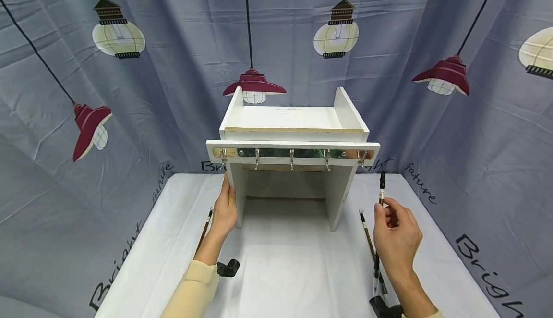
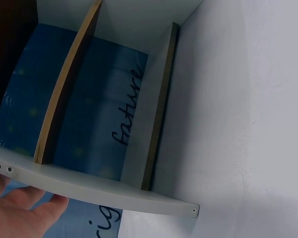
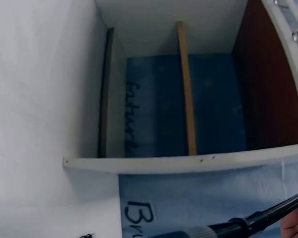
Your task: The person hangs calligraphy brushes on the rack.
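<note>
A white wooden shelf unit [image 1: 294, 135] stands on the table, with an overhanging front rail that bears a shiny strip and several metal hooks [image 1: 292, 159]. My left hand [image 1: 224, 210] rests against the outside of its left side panel [image 1: 237, 198], fingers extended. In the left wrist view, the fingertips [image 2: 52, 208] touch that panel near two small holes. To the right of the unit, my right hand [image 1: 398, 234] pinches a slim dark rod-like tool [image 1: 382, 186] with a pale band, held upright. Its exact kind is unclear; the right wrist view shows a black shaft with a grey collar [image 3: 201, 232].
A white cloth [image 1: 285, 270] covers the table. Thin dark rods [image 1: 367, 234] and black blocks [image 1: 229, 268] appear beside both wrists. Behind and at both sides hangs a grey-blue curtain [image 1: 186, 68] printed with lamps and lettering. Inside the unit runs a wooden-edged crosspiece [image 3: 186, 94].
</note>
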The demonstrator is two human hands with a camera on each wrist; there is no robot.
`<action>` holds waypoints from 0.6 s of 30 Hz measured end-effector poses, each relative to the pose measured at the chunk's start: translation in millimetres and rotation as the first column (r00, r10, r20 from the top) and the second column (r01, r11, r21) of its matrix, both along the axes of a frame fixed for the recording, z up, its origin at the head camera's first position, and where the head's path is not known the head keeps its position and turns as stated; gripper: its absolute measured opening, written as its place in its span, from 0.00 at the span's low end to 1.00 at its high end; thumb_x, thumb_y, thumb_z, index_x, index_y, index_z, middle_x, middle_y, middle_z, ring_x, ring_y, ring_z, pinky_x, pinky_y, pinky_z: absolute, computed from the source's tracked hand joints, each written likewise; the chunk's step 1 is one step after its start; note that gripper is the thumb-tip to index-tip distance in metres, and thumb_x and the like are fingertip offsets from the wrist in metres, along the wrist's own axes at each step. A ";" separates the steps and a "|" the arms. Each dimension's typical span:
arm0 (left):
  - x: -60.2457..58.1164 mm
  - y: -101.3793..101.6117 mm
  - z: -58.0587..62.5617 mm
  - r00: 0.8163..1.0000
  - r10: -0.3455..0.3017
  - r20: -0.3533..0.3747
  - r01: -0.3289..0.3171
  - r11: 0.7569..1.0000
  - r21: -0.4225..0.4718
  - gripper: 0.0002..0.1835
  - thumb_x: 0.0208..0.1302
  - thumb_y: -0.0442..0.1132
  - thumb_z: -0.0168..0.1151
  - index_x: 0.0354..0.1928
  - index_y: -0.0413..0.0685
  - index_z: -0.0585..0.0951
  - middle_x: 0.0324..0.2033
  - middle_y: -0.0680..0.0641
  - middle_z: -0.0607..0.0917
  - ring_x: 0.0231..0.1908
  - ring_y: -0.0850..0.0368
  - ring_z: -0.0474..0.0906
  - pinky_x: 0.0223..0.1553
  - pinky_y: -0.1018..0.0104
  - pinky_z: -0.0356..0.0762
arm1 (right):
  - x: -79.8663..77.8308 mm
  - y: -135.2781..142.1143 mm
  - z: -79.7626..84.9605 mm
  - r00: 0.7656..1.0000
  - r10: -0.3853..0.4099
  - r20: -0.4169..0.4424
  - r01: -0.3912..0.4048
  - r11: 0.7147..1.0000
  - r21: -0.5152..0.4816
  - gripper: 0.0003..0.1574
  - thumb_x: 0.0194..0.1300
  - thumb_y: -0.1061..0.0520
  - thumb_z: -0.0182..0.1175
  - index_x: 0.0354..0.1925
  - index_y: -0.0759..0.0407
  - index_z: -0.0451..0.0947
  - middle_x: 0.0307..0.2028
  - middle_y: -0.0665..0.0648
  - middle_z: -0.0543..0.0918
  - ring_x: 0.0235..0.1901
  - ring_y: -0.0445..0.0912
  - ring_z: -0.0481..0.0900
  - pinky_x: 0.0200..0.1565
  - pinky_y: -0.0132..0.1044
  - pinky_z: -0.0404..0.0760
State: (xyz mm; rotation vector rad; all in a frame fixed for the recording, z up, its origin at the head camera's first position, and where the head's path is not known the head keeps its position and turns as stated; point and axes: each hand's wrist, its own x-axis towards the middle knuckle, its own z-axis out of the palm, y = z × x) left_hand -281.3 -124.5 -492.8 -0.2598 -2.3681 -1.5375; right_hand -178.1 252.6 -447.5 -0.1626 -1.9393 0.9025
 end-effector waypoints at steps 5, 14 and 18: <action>0.3 0.0 0.3 1.000 0.002 0.005 -0.002 1.000 0.002 0.32 0.86 0.48 0.32 0.84 0.53 0.41 0.82 0.41 0.50 0.79 0.38 0.52 0.78 0.41 0.54 | 5.4 -9.9 9.3 0.997 0.038 -0.072 -0.036 0.999 0.015 0.13 0.63 0.67 0.70 0.47 0.64 0.88 0.30 0.59 0.82 0.30 0.23 0.70 0.34 0.15 0.68; 1.2 -0.4 0.5 1.000 0.016 0.016 -0.016 1.000 0.003 0.32 0.86 0.48 0.32 0.84 0.52 0.42 0.82 0.41 0.51 0.79 0.38 0.53 0.78 0.41 0.55 | 10.2 -26.9 16.9 0.986 0.112 -0.120 -0.107 0.993 0.042 0.15 0.60 0.70 0.71 0.48 0.66 0.87 0.30 0.61 0.82 0.31 0.24 0.71 0.35 0.12 0.70; 1.0 -1.0 1.2 1.000 0.005 0.013 -0.005 1.000 0.000 0.32 0.86 0.48 0.32 0.84 0.51 0.42 0.82 0.41 0.50 0.79 0.38 0.52 0.78 0.42 0.54 | 9.7 -34.3 15.7 0.978 0.134 -0.157 -0.122 0.989 0.081 0.17 0.57 0.73 0.72 0.47 0.68 0.87 0.29 0.62 0.82 0.30 0.25 0.71 0.35 0.12 0.69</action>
